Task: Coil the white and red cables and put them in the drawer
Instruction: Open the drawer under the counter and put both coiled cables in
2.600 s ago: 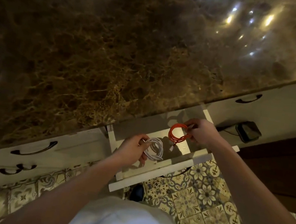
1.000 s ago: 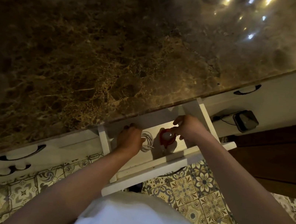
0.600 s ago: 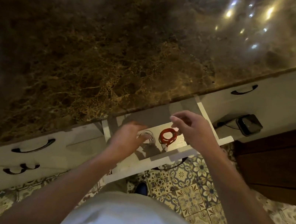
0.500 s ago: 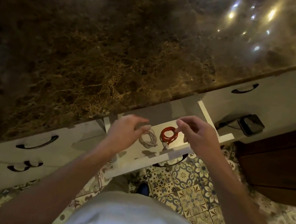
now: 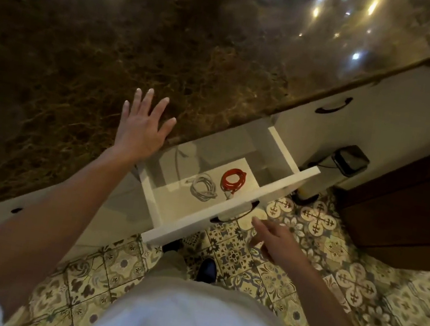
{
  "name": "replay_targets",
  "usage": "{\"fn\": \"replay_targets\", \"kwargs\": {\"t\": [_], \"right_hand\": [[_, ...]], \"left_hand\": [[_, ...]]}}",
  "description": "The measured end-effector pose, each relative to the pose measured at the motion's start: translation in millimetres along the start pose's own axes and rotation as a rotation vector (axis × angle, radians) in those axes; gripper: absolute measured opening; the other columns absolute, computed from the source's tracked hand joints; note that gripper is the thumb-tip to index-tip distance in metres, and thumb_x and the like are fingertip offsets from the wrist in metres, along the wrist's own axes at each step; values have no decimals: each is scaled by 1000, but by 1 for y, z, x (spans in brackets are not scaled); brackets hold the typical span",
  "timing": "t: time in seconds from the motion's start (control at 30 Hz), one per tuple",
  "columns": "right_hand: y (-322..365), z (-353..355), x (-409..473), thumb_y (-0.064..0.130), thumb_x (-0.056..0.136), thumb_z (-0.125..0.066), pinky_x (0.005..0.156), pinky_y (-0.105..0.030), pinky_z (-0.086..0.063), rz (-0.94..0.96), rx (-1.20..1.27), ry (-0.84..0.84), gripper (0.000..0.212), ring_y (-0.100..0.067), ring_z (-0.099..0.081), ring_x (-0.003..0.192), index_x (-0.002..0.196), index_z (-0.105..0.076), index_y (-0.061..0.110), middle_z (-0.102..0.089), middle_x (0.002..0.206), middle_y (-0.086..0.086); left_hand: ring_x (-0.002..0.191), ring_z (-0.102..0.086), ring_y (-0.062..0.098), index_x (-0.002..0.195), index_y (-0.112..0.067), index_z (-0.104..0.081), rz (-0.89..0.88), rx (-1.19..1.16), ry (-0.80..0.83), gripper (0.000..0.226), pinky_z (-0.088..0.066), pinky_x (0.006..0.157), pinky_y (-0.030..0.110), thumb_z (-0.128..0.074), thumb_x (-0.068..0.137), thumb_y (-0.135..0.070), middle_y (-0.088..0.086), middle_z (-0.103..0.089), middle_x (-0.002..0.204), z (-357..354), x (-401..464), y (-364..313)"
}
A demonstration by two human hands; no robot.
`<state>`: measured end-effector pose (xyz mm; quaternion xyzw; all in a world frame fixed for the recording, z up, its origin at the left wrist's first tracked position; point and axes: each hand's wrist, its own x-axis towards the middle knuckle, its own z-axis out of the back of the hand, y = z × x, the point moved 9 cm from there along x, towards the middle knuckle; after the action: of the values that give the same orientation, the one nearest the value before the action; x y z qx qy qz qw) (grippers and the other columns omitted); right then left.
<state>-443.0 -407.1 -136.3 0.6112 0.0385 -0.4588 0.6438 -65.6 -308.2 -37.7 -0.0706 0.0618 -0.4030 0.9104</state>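
Two coiled cables lie in the open drawer (image 5: 229, 223), both hands empty.

Taking the drawer as landmark: the white cable (image 5: 203, 189) rests on its floor near the front panel, and the red cable (image 5: 232, 180) sits just beside it on the side toward the dark wooden cabinet (image 5: 414, 211), apart from it or barely touching. Each lies flat as a loose oval loop, long axis running roughly from front panel toward the drawer's back, a short tail trailing toward the front. The left hand (image 5: 141, 125) is spread flat, fingers splayed, on the bench (image 5: 116, 34) edge just beyond the drawer's back corner, likely bracing. The right hand (image 5: 275, 240) hangs loosely open below the front panel beside the black handle (image 5: 233, 216), holding nothing, probably positioned to push the drawer shut.
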Motion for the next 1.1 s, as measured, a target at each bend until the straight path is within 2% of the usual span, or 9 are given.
{"fn": "replay_targets", "kwargs": {"t": [0.1,0.27,0.47,0.67,0.83,0.97,1.1], "right_hand": [[-5,-21,10,48,104,-56,43,-21,-37,16,61,62,30,-9,-45,44,119,-72,27,-78,84,-14],[-1,-27,28,35,105,-60,44,-21,-40,17,88,-63,29,-8,-49,44,98,-79,14,-72,65,-2],[1,-31,37,30,105,-62,46,-23,-40,5,187,-76,30,-11,-46,45,92,-80,11,-68,59,-1],[23,-44,62,33,103,-64,47,-26,-38,-18,279,-82,27,-9,-45,47,96,-79,11,-66,62,-2],[52,-53,90,29,105,-62,39,-17,-32,15,279,-44,30,-3,-42,38,95,-78,6,-60,55,0],[69,-61,112,34,105,-61,44,-23,-35,23,233,-14,30,-8,-43,47,99,-80,11,-62,61,0],[87,-65,132,34,106,-59,42,-23,-33,46,213,-9,32,-10,-41,50,103,-79,9,-60,65,-2]], "left_hand": [[162,6,33,165,-31,-12,5,64,47,66,1,129,57,-17,107,-61,11,-3,175,-5,2,4],[162,9,31,166,-31,-6,7,83,80,67,4,129,56,-13,107,-62,9,3,176,-5,0,3],[162,10,31,166,-29,-4,4,105,83,67,4,129,56,-10,107,-61,10,4,176,-5,-2,2],[161,13,30,166,-31,-2,27,107,99,67,5,129,55,-9,106,-62,8,7,176,-5,-1,3],[161,14,29,165,-32,-1,42,105,100,68,5,129,55,-8,105,-63,7,8,176,-6,-2,3],[161,14,29,166,-32,-1,41,104,101,68,5,129,55,-9,105,-63,7,8,176,-5,-2,2],[161,13,29,166,-31,-1,35,114,93,68,5,129,54,-9,105,-63,8,8,176,-5,-2,2]]}}
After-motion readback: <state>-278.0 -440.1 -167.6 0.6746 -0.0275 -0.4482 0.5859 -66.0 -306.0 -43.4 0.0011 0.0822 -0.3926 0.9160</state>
